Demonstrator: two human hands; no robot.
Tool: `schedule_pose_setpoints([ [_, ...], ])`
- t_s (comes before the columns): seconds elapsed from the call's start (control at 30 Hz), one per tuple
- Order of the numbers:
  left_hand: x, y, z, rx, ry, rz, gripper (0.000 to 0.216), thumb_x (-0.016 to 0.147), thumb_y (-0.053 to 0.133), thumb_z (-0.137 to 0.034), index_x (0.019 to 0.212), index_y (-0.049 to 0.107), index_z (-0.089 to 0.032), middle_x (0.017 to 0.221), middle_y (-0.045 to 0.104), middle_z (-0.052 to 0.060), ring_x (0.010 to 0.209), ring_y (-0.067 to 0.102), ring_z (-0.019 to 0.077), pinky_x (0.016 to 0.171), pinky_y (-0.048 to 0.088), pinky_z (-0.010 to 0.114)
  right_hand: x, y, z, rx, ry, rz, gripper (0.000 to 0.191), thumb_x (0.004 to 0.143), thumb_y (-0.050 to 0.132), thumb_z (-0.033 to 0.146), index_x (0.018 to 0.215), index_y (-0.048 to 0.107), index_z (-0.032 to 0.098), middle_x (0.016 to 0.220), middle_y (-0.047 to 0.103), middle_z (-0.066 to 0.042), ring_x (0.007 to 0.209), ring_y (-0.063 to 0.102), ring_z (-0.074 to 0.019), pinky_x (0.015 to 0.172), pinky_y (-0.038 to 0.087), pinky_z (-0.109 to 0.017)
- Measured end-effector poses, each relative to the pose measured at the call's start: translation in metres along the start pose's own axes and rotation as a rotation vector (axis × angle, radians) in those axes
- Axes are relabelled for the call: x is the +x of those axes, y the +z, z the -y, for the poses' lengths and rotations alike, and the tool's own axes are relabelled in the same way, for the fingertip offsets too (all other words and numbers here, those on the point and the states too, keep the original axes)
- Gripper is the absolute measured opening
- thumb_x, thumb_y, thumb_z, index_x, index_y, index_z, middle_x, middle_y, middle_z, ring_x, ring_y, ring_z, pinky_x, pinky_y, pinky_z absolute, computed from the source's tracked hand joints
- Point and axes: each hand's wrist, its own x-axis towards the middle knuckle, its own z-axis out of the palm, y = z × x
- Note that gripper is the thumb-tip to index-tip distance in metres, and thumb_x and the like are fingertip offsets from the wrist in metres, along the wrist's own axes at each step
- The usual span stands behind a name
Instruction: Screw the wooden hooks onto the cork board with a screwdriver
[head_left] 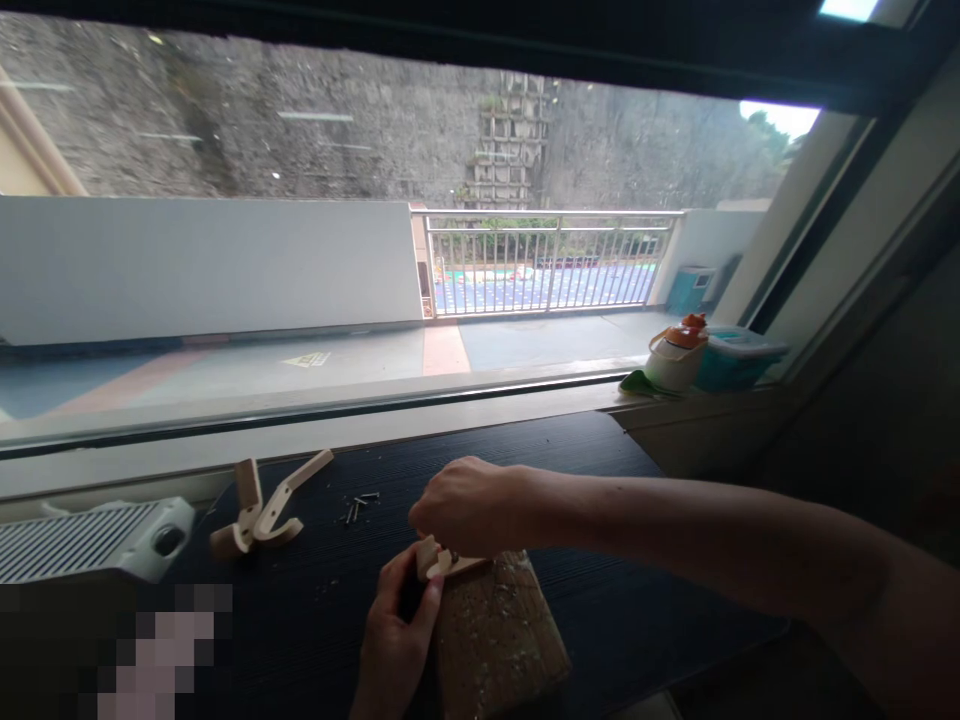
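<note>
My left hand [397, 625] is closed on a small pale wooden piece [435, 568], thumb on the near side and fingers on the far side. The piece has a curved end and rests at the far edge of a thick, scuffed wooden block [502, 645]. Directly above it, my right hand [472, 505] is curled into a fist, reaching across from the right. Whatever its fingers grip is hidden beneath the knuckles. Several screws [360, 505] lie loose on the dark table [592, 490], left of my right hand. Farther left are curved pale wooden hooks [259, 515].
A white slatted plastic object [97, 535] stands at the table's left end. On the windowsill [300, 425] at the right are a white bottle with an orange top [677, 355], a green item [639, 383] and a teal box [739, 358]. A large window rises behind the table.
</note>
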Motion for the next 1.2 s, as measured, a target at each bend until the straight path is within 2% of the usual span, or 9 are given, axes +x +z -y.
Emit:
schedule_pose_setpoints([
  [0.2,0.002,0.0,0.006,-0.003,0.024,-0.007,0.046,0.066,0.064,-0.049,0.1,0.063,-0.019,0.102,0.068,0.008,0.097,0.063,0.0252,0.088,0.05,0.039,0.001,-0.001,0.003,0.021,0.21,0.005,0.031,0.091,0.042,0.029,0.094,0.069,0.015,0.085,0.07,-0.011,0.085,0.066,-0.0231,0.059,0.049,-0.03],
  [0.27,0.003,0.0,0.009,0.003,0.039,-0.009,0.045,0.067,0.064,-0.048,0.101,0.064,-0.019,0.102,0.068,0.008,0.096,0.064,0.0252,0.088,0.05,0.039,0.0,-0.008,0.005,0.014,0.188,0.052,0.027,0.088,0.047,0.03,0.095,0.069,0.016,0.088,0.07,-0.009,0.087,0.065,-0.0229,0.06,0.049,-0.031],
  [0.4,0.004,-0.003,0.014,0.028,0.043,0.02,0.043,0.068,0.065,-0.046,0.102,0.064,-0.02,0.101,0.068,0.006,0.096,0.064,0.0242,0.088,0.051,0.037,-0.001,-0.017,0.007,-0.044,0.034,0.166,0.018,0.081,0.055,0.017,0.093,0.068,0.016,0.09,0.07,-0.006,0.086,0.065,-0.0195,0.057,0.047,-0.027],
  [0.6,0.005,0.002,0.016,-0.032,-0.002,0.034,0.057,0.065,0.069,-0.044,0.116,0.056,-0.021,0.111,0.066,0.006,0.103,0.063,0.0239,0.091,0.05,0.035,0.002,-0.003,0.001,-0.056,0.051,0.093,0.016,0.084,0.052,0.014,0.092,0.067,0.013,0.09,0.07,-0.006,0.084,0.066,-0.0185,0.054,0.043,-0.026],
  [0.73,0.007,0.004,0.013,-0.007,0.022,0.025,0.051,0.064,0.07,-0.043,0.108,0.059,-0.02,0.105,0.067,0.006,0.098,0.063,0.0237,0.089,0.05,0.036,0.002,0.0,-0.001,-0.036,0.116,0.112,0.015,0.085,0.053,0.019,0.089,0.067,0.015,0.086,0.071,-0.007,0.081,0.067,-0.0197,0.054,0.044,-0.026],
  [0.83,0.008,0.003,0.013,0.049,0.051,0.043,0.045,0.066,0.068,-0.044,0.102,0.061,-0.019,0.1,0.066,0.006,0.095,0.063,0.0236,0.089,0.05,0.037,0.001,-0.004,0.0,-0.002,0.133,0.079,0.02,0.084,0.056,0.025,0.1,0.065,0.017,0.088,0.071,-0.007,0.083,0.067,-0.0213,0.057,0.046,-0.028],
  [0.9,0.008,0.002,0.015,0.07,0.061,0.049,0.044,0.067,0.067,-0.045,0.101,0.06,-0.019,0.099,0.065,0.006,0.094,0.063,0.0235,0.088,0.049,0.038,0.001,-0.006,0.001,0.0,0.104,0.073,0.022,0.081,0.058,0.022,0.102,0.064,0.016,0.085,0.071,-0.006,0.081,0.067,-0.021,0.056,0.046,-0.028],
  [1.07,0.007,0.003,0.021,0.1,0.049,0.037,0.046,0.066,0.066,-0.047,0.101,0.057,-0.019,0.099,0.063,0.007,0.091,0.062,0.0232,0.085,0.05,0.037,0.005,-0.003,0.001,-0.027,-0.03,0.057,0.014,0.082,0.053,0.012,0.083,0.067,0.014,0.078,0.07,-0.006,0.073,0.066,-0.0171,0.05,0.041,-0.025],
  [1.2,0.007,0.004,0.02,0.088,0.052,0.042,0.048,0.066,0.066,-0.048,0.103,0.056,-0.019,0.1,0.062,0.007,0.092,0.061,0.0233,0.086,0.05,0.037,0.005,0.001,0.001,-0.005,0.014,0.072,0.016,0.084,0.052,0.013,0.088,0.067,0.013,0.085,0.07,-0.007,0.077,0.066,-0.0176,0.049,0.042,-0.025],
])
